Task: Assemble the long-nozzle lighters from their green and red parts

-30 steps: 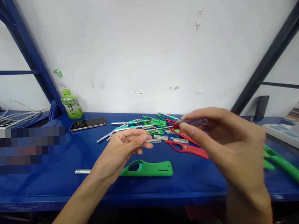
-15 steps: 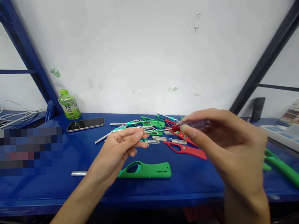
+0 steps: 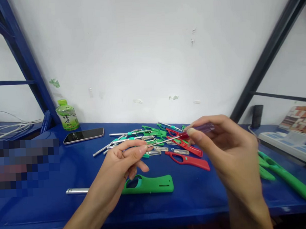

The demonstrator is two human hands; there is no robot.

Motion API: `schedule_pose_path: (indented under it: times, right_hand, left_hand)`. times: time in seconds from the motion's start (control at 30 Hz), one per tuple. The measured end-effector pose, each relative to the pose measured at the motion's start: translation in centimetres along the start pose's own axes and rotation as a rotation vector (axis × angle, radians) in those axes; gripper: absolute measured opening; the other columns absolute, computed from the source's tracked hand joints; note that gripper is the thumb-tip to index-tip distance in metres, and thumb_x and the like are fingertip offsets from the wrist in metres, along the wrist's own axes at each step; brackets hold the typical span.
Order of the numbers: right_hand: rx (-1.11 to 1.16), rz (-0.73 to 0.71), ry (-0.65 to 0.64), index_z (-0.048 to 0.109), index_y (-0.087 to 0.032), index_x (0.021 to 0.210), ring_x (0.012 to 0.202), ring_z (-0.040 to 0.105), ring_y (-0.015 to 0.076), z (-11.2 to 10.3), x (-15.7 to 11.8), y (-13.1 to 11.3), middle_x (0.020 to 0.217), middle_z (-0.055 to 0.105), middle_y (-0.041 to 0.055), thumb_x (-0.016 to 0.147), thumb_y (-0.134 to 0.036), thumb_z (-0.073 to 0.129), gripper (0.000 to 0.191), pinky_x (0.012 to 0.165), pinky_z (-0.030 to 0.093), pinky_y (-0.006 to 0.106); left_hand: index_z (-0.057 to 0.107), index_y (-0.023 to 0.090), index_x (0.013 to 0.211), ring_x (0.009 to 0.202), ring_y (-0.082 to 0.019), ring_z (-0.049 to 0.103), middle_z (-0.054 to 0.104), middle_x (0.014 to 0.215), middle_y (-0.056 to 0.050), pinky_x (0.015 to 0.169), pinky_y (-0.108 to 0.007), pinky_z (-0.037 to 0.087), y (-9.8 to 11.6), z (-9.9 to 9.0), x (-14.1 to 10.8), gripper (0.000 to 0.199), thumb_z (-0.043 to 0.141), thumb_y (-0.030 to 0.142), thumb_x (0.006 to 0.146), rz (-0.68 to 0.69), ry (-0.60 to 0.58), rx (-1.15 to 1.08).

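My right hand (image 3: 228, 148) grips a screwdriver (image 3: 183, 135) by its clear, dark-red handle, the thin metal shaft pointing left. At the far end of that shaft, my left hand (image 3: 129, 157) pinches thumb and forefinger together around the tip, which is hidden. Whether a small part is also between those fingers I cannot make out. Below, a green gas lighter (image 3: 156, 184) with a silver tube lies on the table, partly behind my left wrist. Behind both hands spreads a pile of green and red lighter shells, silver tubes and clear fuel tanks (image 3: 180, 151).
A red lighter shell (image 3: 195, 162) lies in front of the pile on the blue table (image 3: 192, 193). Left stand a green tea bottle (image 3: 67, 116) and a phone (image 3: 83, 135). Green lighter shells (image 3: 287, 176) lie at the right, before a white box (image 3: 283, 139). A wall closes the back.
The view has tilted and shifted slightly, so the table things appear lower and a little left. The screwdriver now slopes more, its handle end higher; both hands keep their hold.
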State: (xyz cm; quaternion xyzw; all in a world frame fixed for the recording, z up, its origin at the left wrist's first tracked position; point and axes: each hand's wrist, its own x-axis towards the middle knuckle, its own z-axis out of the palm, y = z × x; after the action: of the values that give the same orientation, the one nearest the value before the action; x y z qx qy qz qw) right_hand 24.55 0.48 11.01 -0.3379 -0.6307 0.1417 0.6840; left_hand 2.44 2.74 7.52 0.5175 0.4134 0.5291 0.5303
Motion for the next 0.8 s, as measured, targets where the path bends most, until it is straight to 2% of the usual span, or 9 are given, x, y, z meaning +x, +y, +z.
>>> schedule_pose_path:
  times: [0.13,0.23,0.37,0.5,0.57,0.67,0.8]
  right_hand:
    - [0.018,0.031,0.022,0.082,-0.029,0.096,0.066,0.078,0.0096,-0.8,0.1,0.0,0.077,0.079,-0.0060,0.090,-0.028,0.092,0.012,0.063,0.064,0.013]
    - [-0.017,0.034,0.021,0.083,-0.028,0.095,0.062,0.077,0.0103,-1.3,0.1,-0.2,0.074,0.078,-0.0054,0.089,-0.031,0.093,0.012,0.060,0.064,0.015]
    - [-0.120,0.019,0.010,0.084,-0.028,0.093,0.057,0.072,0.0111,-2.0,0.1,-0.3,0.071,0.076,-0.0044,0.088,-0.034,0.093,0.012,0.053,0.059,0.019]
    - [-0.154,-0.025,0.136,0.083,-0.031,0.095,0.060,0.072,0.0150,-3.0,0.2,-0.3,0.076,0.075,-0.0029,0.091,-0.033,0.090,0.007,0.054,0.059,0.026]
    - [-0.152,-0.033,0.161,0.083,-0.031,0.096,0.062,0.073,0.0162,-3.3,0.2,-0.2,0.078,0.076,-0.0025,0.092,-0.030,0.089,0.007,0.057,0.060,0.027]
    - [-0.124,-0.047,0.126,0.083,-0.029,0.096,0.065,0.074,0.0156,-3.0,0.2,-0.3,0.078,0.076,-0.0028,0.090,-0.030,0.091,0.010,0.059,0.061,0.026]
    - [-0.118,-0.044,0.040,0.082,-0.029,0.096,0.063,0.074,0.0145,-2.2,0.1,-0.6,0.079,0.077,-0.0027,0.090,-0.030,0.091,0.011,0.058,0.062,0.025]
  left_hand:
    - [0.083,0.019,0.097,0.056,-0.018,0.073,0.082,0.074,-0.007,0.041,-0.018,0.034,-0.1,1.1,-0.5,0.040,0.092,0.054,0.079,0.009,-0.087,0.058]
    - [0.085,0.020,0.095,0.058,-0.019,0.074,0.084,0.079,-0.008,0.042,-0.019,0.037,-0.3,2.2,-1.2,0.035,0.090,0.052,0.080,0.022,-0.136,0.087]
    - [0.086,0.020,0.089,0.056,-0.019,0.073,0.084,0.080,-0.007,0.042,-0.022,0.042,-0.3,3.0,-1.8,0.028,0.088,0.047,0.082,0.068,-0.121,0.110]
    - [0.086,0.021,0.088,0.060,-0.020,0.075,0.083,0.079,-0.007,0.043,-0.021,0.043,-0.4,2.7,-1.6,0.026,0.087,0.047,0.083,0.086,-0.086,0.162]
    - [0.087,0.022,0.088,0.065,-0.020,0.076,0.082,0.080,-0.007,0.044,-0.019,0.042,-0.6,2.4,-1.4,0.025,0.085,0.047,0.085,0.109,-0.070,0.173]
    - [0.088,0.024,0.087,0.068,-0.018,0.073,0.082,0.087,-0.006,0.046,-0.019,0.045,-0.9,2.1,-1.2,0.019,0.085,0.043,0.086,0.184,-0.050,0.212]
    - [0.086,0.023,0.082,0.057,-0.013,0.064,0.078,0.082,-0.003,0.049,-0.022,0.045,-1.0,1.9,-1.0,0.016,0.088,0.039,0.083,0.209,-0.040,0.248]
